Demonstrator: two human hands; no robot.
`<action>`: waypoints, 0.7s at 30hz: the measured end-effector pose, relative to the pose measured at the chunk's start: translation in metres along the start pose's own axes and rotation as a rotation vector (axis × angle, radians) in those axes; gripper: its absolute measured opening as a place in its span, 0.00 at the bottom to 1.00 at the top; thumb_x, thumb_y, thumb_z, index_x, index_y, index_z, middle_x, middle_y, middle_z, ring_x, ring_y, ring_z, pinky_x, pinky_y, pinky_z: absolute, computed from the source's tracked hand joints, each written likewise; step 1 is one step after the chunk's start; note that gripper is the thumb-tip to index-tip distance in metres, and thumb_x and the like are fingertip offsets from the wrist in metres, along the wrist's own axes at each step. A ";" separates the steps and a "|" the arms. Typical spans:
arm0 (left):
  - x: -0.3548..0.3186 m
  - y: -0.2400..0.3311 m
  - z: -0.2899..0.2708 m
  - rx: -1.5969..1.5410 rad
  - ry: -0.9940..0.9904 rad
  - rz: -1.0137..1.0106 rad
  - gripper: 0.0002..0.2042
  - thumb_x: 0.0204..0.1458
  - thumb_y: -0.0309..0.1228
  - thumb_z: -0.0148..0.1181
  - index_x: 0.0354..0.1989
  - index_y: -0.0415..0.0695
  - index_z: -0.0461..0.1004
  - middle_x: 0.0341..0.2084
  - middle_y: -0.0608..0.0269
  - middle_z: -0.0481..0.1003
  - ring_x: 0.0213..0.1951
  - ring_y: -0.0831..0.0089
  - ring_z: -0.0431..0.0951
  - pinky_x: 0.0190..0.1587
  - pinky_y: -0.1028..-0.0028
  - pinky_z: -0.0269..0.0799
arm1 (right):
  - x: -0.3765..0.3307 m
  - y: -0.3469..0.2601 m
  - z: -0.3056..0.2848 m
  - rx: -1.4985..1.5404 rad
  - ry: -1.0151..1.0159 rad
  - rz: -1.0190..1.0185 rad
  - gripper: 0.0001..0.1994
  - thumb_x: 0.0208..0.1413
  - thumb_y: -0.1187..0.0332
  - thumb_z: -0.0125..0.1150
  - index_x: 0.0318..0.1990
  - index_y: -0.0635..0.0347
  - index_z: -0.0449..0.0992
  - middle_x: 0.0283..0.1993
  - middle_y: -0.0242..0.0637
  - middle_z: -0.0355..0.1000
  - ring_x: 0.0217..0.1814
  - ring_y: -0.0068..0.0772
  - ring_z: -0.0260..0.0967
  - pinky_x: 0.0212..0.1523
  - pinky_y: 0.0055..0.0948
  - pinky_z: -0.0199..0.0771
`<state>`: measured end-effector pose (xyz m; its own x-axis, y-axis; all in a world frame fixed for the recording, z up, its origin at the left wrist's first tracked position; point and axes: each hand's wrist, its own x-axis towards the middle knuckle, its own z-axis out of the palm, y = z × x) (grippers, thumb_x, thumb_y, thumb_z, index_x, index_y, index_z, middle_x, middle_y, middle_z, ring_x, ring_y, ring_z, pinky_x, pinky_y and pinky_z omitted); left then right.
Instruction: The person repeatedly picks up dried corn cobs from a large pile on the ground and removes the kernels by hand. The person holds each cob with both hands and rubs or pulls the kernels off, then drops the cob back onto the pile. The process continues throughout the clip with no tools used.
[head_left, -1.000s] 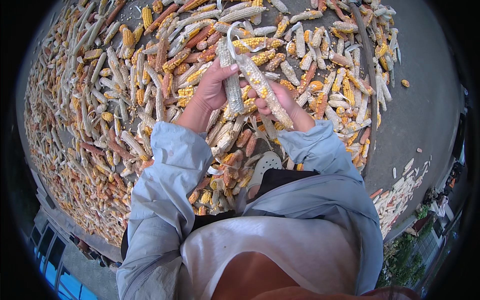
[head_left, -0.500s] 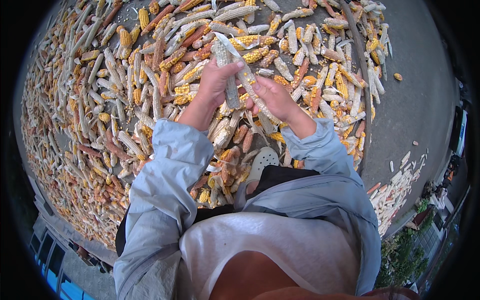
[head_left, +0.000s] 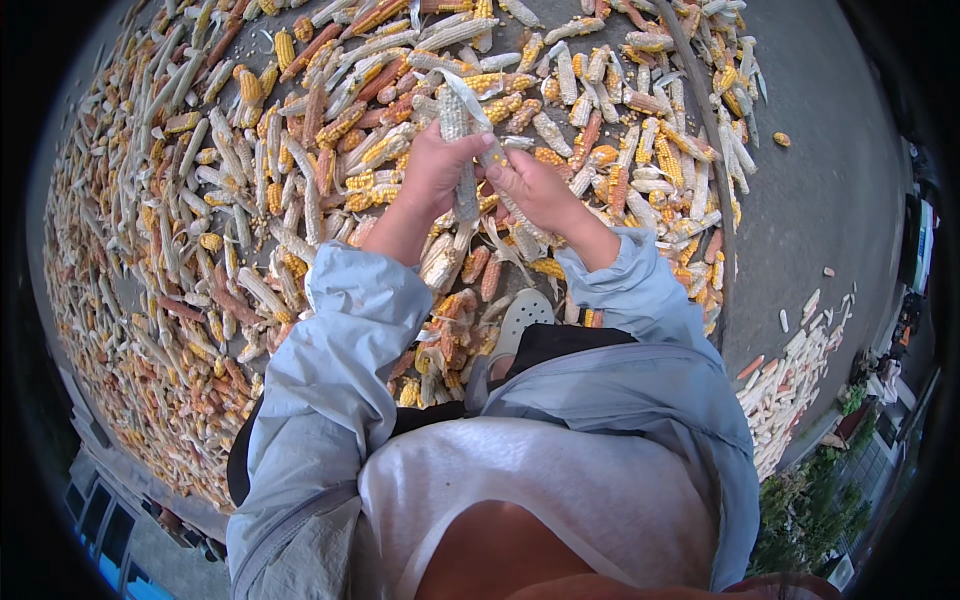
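My left hand (head_left: 432, 180) is closed around a greyish, mostly bare corn cob (head_left: 453, 115) that points away from me. Its thumb reaches over to a second, paler cob (head_left: 518, 216), which slants against the first and has a strip of dry husk (head_left: 466, 98) at its far end. My right hand (head_left: 543, 192) is closed on that paler cob, its thumb close to my left thumb. The fingers beneath both cobs are partly hidden. Beneath my hands lie many corn cobs (head_left: 375, 150), some with yellow or orange kernels and some stripped pale.
Cobs cover the grey ground (head_left: 800, 200) to the left and ahead. A long dark pole (head_left: 712, 110) edges the spread on the right. Farther right is a pile of pale cobs (head_left: 785, 400) beside green plants (head_left: 815, 510). A pale perforated clog (head_left: 525, 312) shows below my hands.
My right hand has shifted left along the paler cob, bringing both thumbs together. The cobs stay crossed in my hands. The whole view has moved slightly.
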<state>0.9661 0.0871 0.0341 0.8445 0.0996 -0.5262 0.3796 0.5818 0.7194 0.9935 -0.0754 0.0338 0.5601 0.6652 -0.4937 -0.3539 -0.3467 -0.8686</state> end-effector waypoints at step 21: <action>0.000 -0.002 -0.004 0.005 0.153 0.022 0.12 0.44 0.25 0.62 0.37 0.44 0.68 0.29 0.65 0.74 0.28 0.75 0.74 0.27 0.74 0.71 | -0.021 0.002 -0.008 -0.037 0.007 0.024 0.18 0.60 0.59 0.46 0.53 0.61 0.65 0.36 0.36 0.70 0.30 0.21 0.68 0.26 0.20 0.70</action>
<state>0.9636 0.0888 0.0310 0.7850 0.2345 -0.5734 0.3643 0.5739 0.7334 0.9869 -0.0954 0.0422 0.5568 0.6518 -0.5149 -0.3396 -0.3871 -0.8572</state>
